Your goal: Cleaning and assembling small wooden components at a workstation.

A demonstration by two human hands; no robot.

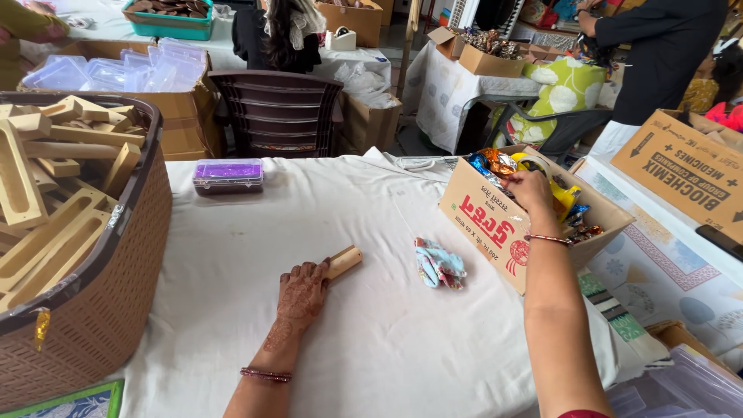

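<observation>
While the left hand (pixel 302 292) is resting palm-down on the white-clothed tabletop (pixel 309 209), its grip is closing over one end of a small wooden block (pixel 343 262), whose other end is sticking out toward the upper right. The right hand (pixel 531 190) is reaching into an open cardboard box (pixel 487 224) at the tabletop's right edge, fingers dipping among shiny wrapped sweets (pixel 499 162); whether that grip is clenched on anything I cannot tell. A small bundle of pale patterned cloth (pixel 439 265) is lying between the wooden block and the box, apart from both. A brown woven basket (pixel 101 286) full of similar wooden pieces is sitting at the far left, and a clear case with purple contents (pixel 227 174) is lying near the tabletop's far edge.
</observation>
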